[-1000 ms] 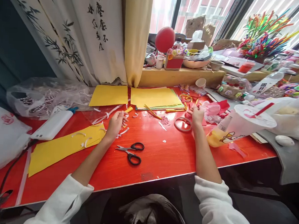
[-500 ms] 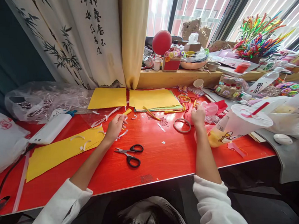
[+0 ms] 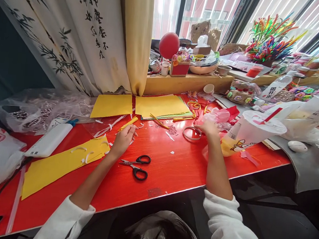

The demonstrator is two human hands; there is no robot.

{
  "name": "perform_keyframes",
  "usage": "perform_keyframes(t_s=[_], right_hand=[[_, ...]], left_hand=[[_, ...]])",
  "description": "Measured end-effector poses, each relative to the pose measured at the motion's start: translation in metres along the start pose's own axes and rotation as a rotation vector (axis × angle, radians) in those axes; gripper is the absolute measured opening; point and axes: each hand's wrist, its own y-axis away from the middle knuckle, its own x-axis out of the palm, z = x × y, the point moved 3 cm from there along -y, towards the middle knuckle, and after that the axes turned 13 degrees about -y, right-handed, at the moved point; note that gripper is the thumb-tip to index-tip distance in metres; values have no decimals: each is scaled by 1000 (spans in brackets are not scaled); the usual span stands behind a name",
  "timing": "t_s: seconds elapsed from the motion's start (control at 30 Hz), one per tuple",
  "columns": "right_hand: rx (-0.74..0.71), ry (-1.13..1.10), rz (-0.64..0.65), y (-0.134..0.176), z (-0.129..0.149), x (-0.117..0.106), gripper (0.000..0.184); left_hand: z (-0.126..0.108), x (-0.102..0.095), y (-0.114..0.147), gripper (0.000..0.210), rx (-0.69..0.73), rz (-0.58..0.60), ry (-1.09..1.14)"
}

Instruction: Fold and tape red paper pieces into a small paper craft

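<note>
My left hand (image 3: pixel 124 139) is over the left-middle of the red table, its fingers curled inward; whatever they may hold is hidden. Just behind it lies a narrow yellow paper roll (image 3: pixel 129 123). My right hand (image 3: pixel 211 128) reaches left with fingers stretched out to the far right edge of a thin ring-shaped tape roll (image 3: pixel 191 138); a firm grip on it does not show. Black-handled scissors (image 3: pixel 137 164) lie slightly spread on the table between my forearms. Yellow paper strips (image 3: pixel 63 162) with white curled scraps lie left of my left hand.
Yellow sheets (image 3: pixel 162 104) lie at the back. A drink cup with a red straw (image 3: pixel 247 133) stands right of my right forearm, beside pink tissue (image 3: pixel 218 115). A white box-like device (image 3: pixel 50 138) and plastic bags (image 3: pixel 2 154) are at left. Craft supplies crowd the windowsill (image 3: pixel 156 84).
My right hand has come down from the pink tissue to the tape roll, fingers now extended left. My left hand has shifted right, leaving more of the yellow paper roll visible.
</note>
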Motion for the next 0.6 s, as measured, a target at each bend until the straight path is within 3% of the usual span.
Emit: perform_keyframes(t_s=[0.13,0.23,0.37,0.6], right_hand=[[-130,-61,-122,-5,14,-1,47],[-206,-107,-86,-19,18,10,38],[-181,-124,-52,-47,11,23,39],[-34,-123,-61,-97,3,19,44]], left_hand=[[-4,-1,2,45,6,5,-37],[-8,-1,4,43,21,22,-94],[-10,2,6,40,28,70,-131],[-28,5,17,38,67,159,-211]])
